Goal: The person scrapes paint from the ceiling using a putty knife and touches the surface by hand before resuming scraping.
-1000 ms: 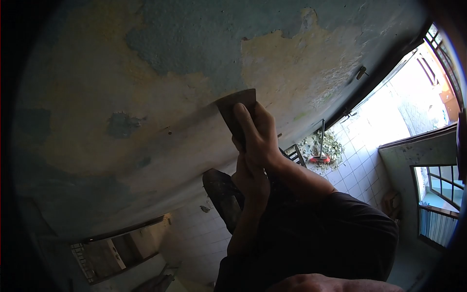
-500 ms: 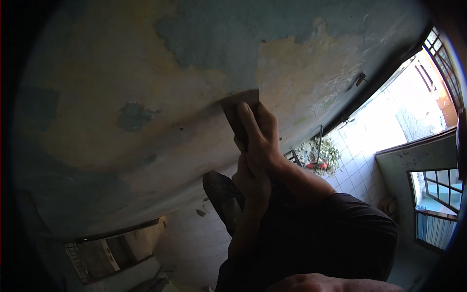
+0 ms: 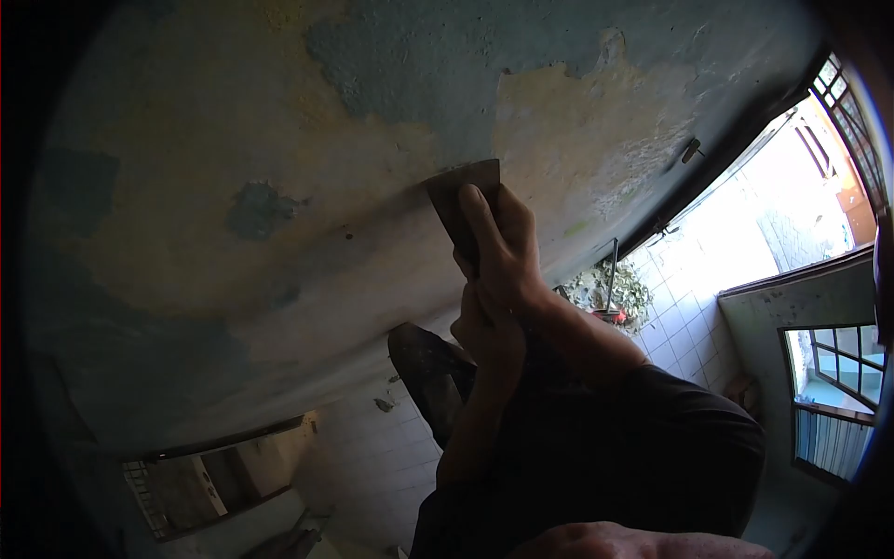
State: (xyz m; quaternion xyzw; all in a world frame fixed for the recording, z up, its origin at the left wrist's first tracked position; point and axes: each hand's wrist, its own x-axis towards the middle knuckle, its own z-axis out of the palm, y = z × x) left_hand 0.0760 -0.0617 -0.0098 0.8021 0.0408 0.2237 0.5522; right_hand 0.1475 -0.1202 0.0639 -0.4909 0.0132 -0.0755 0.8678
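Observation:
A flat, wide-bladed scraper (image 3: 453,207) has its front edge against the peeling wall (image 3: 372,214), at the border of a blue-grey paint patch. My right hand (image 3: 507,252) is closed round the scraper, with the thumb laid along its blade. Just below, my left hand (image 3: 491,331) is closed at the lower end of the scraper, touching my right hand; the handle is hidden by the fingers.
Leafy debris (image 3: 633,289) and a long-handled tool with a red base (image 3: 611,315) are on the tiled floor (image 3: 684,326). A bright doorway opens at right, above a barred window (image 3: 843,373). Another opening (image 3: 219,480) shows at lower left.
Both hands and the scraper have shifted slightly up and to the right along the wall. The grip looks the same.

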